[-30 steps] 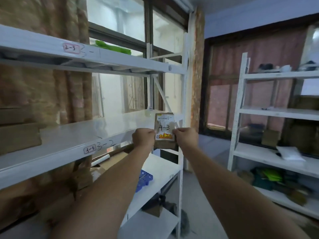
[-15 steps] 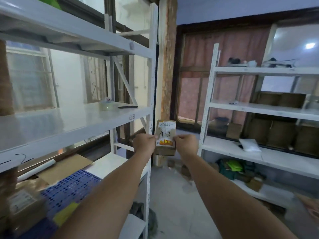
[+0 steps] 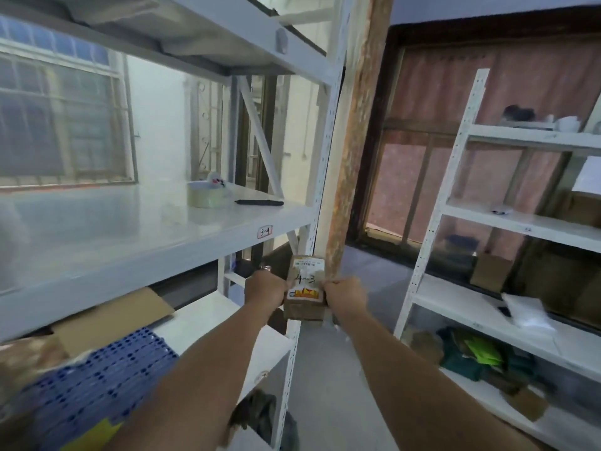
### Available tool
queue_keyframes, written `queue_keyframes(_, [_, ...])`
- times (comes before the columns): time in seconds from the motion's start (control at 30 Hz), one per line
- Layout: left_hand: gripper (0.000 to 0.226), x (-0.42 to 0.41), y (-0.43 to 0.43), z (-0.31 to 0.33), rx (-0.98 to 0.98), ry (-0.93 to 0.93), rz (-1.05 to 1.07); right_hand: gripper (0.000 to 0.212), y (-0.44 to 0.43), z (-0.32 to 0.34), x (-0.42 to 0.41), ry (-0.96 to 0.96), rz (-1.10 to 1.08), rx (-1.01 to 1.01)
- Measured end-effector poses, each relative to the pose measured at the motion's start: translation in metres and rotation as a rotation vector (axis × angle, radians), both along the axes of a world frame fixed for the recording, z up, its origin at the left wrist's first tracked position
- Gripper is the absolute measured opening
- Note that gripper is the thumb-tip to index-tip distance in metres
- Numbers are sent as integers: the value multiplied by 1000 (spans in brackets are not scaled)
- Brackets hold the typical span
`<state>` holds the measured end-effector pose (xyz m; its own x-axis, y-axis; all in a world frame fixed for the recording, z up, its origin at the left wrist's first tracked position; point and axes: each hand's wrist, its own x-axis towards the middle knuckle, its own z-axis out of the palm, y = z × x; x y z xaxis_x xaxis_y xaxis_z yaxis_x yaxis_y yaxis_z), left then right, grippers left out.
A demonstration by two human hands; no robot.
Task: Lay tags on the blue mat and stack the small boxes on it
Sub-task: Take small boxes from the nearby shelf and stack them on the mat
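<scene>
A small brown cardboard box (image 3: 305, 296) with a white label reading "4-3" hangs at chest height in front of me. My left hand (image 3: 265, 291) grips its left side and my right hand (image 3: 345, 296) grips its right side. The blue perforated mat (image 3: 97, 382) lies on the lower shelf at the bottom left, with a yellow tag (image 3: 94, 434) on its near edge. The box is held to the right of the mat, past the end of the shelf.
A white shelf rack (image 3: 156, 236) on the left carries a tape roll (image 3: 205, 194) and a black pen (image 3: 259, 202). Flat cardboard (image 3: 110, 315) lies behind the mat. A second white rack (image 3: 507, 222) with boxes and bags stands on the right. Grey floor lies between the racks.
The view has swung right and down along the left rack, so the blue mat now shows larger at the bottom left. Both hands have kept their hold on the box.
</scene>
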<state>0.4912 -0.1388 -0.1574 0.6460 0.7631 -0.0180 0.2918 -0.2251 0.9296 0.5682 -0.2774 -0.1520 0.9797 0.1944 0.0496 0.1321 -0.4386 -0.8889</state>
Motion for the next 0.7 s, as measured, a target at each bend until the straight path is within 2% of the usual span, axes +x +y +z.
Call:
queue_keyframes(0.07, [21, -3, 34, -12, -23, -12, 53, 19, 41, -14, 12, 35, 76, -28])
queue_keyframes(0.2, [29, -26, 98, -40, -36, 20, 191, 17, 118, -43, 13, 41, 235, -63])
queue_keyframes(0.27, [21, -45, 121, -46, -31, 25, 294, 17, 155, -53, 2, 28, 316, -95])
queue_keyframes(0.37, [41, -71, 160, -63, 27, 177, 389, 19, 214, -73, -11, 7, 419, -139])
queue_keyframes(0.43, [44, -90, 185, -80, 31, 233, 446, 22, 251, -90, -24, -8, 514, -190])
queue_keyframes(0.57, [20, -133, 215, -112, -6, 287, 663, 26, 303, -116, -62, -46, 738, -263])
queue_keyframes(0.7, [20, -169, 231, -144, -16, 349, 860, 22, 336, -146, -99, -28, 913, -303])
